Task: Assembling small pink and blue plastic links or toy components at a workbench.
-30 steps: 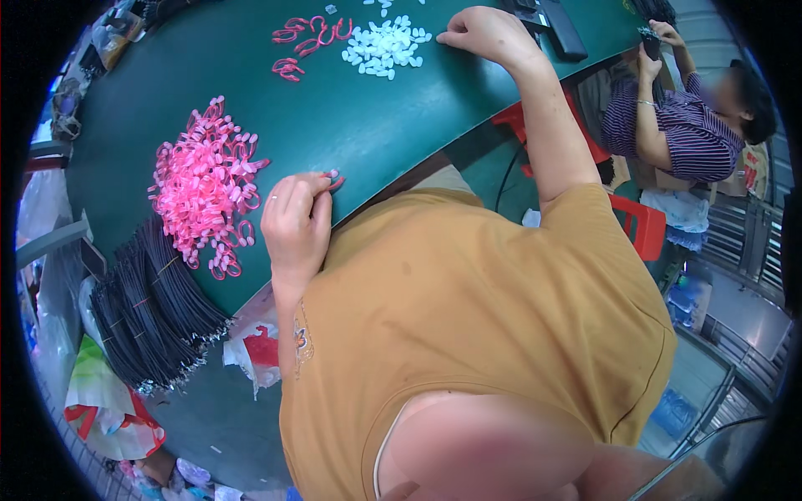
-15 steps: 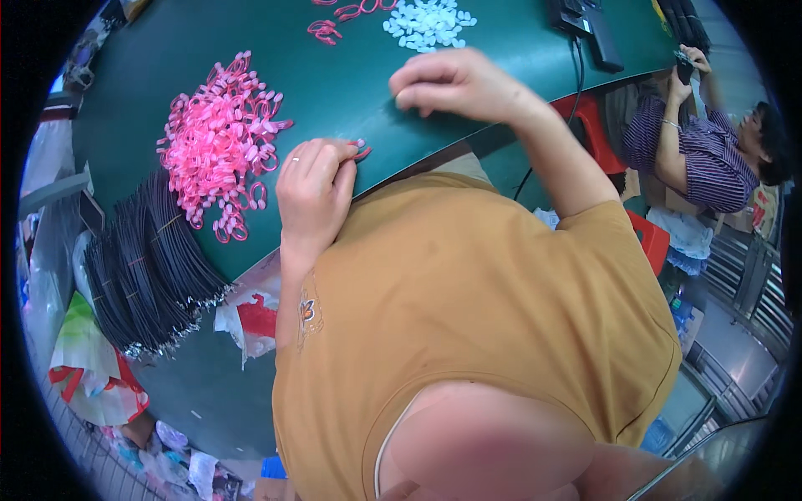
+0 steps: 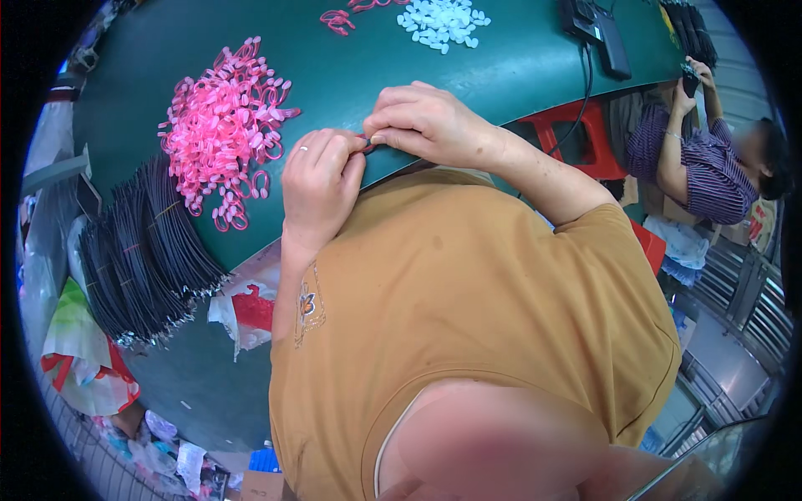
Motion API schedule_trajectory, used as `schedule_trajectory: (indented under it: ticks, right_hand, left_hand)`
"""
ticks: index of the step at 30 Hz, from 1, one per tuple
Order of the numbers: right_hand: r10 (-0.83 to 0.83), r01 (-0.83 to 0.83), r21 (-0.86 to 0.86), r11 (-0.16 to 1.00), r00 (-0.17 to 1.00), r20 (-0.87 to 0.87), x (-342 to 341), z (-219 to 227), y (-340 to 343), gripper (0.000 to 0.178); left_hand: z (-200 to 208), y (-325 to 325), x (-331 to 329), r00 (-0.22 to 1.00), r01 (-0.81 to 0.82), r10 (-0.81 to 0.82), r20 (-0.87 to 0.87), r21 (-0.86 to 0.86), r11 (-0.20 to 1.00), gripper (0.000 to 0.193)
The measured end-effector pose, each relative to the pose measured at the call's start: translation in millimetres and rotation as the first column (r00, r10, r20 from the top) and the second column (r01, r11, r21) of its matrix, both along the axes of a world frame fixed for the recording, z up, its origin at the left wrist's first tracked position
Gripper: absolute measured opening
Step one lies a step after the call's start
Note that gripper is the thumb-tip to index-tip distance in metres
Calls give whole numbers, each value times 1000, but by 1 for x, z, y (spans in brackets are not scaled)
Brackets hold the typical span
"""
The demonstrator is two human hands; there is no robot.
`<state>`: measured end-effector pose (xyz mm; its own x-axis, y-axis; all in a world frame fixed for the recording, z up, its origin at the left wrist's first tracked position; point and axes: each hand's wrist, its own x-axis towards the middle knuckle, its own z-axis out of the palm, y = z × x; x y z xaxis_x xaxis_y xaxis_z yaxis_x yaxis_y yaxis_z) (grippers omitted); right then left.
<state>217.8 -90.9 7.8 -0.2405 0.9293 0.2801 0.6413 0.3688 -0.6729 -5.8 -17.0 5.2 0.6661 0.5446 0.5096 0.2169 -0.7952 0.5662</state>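
Just above the near table edge, my left hand [image 3: 322, 179], with a ring on one finger, is closed around a short piece of red cord [image 3: 365, 147]. Only a bit of the cord shows between the fingers. My right hand [image 3: 428, 125] meets it there, thumb and forefinger pinched at the cord's end; whatever lies in that pinch is hidden. Farther back lie a heap of small pale plastic pieces [image 3: 441, 25] and a few loose red cord loops [image 3: 337, 22]. Left of my hands sits a large heap of pink loops with pale pink ends [image 3: 224, 125].
Bundled black cables [image 3: 146, 250] hang over the table's left edge. A black device [image 3: 595, 33] with a cord stands at the back right. Beyond the green table [image 3: 510, 79] is a red stool [image 3: 576, 142]. A co-worker in a striped top [image 3: 702, 159] holds something dark at right.
My right hand has moved left and toward me, from near the pale pieces to the cord in my left hand. The left hand has stayed almost in place.
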Motion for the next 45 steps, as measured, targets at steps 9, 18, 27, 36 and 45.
schedule_trajectory:
  ticks: [9,18,27,36,45]
  right_hand:
    - [45,-51,47,998,991,127,2,2,1,12]
    - [-1,-105,267,958,930,368,2,-1,-2,18]
    - [90,-90,3,996,994,60,20,7,3,13]
    - [142,-165,73,984,958,251,8,8,7,17]
    - [59,-178,224,958,890,453,2,7,4,18]
  left_hand:
    - [-2,1,0,1000,16,-16,4,10,1000,19]
    - [-2,0,-1,1000,16,-16,-12,7,1000,19]
    - [-2,0,-2,1000,21,-21,-21,21,1000,17]
    - [-2,1,-3,1000,24,-24,-16,19,1000,16]
    - [-4,2,-3,999,26,-26,-30,-16,1000,18]
